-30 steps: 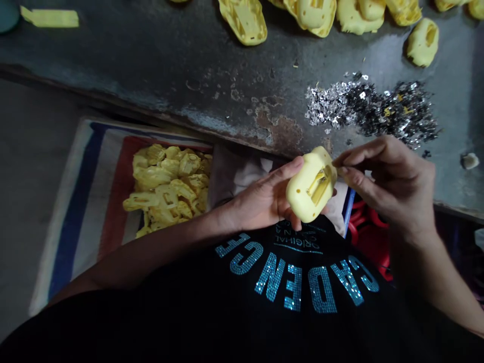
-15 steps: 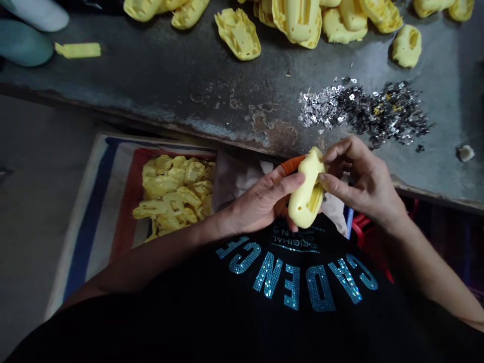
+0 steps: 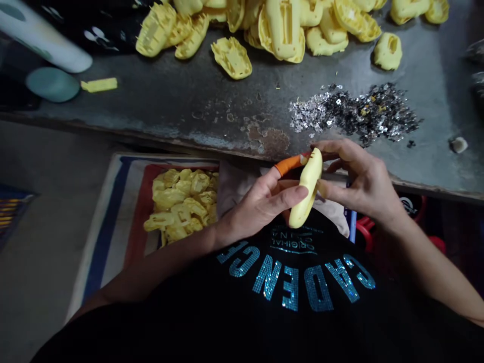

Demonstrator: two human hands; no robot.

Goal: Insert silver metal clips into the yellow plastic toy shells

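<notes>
A yellow plastic shell [image 3: 308, 189] is held up edge-on in front of my chest, its smooth outer side toward the left. My left hand [image 3: 260, 201] is closed on it, thumb pressed against the smooth face, an orange finger cot [image 3: 290, 164] on one finger. On the other side, my right hand [image 3: 355, 176] has its fingertips at the top end and its thumb at the right edge of the shell. Whether a small part sits between the right fingers is hidden. Just beyond that hand lies a pile of small metal clips [image 3: 355, 111] on the worktable [image 3: 170, 111].
More yellow shells [image 3: 283, 30] are heaped along the back of the table. Below the table edge at left, a striped sack [image 3: 134, 212] carries several yellow shells [image 3: 181, 201]. A green oval object [image 3: 53, 84] lies at the far left, a small white lump [image 3: 459, 145] at right.
The shell has turned in my hands from showing its slotted face to standing edge-on. My right fingers have shifted along its edge. The view has swung slightly to the left.
</notes>
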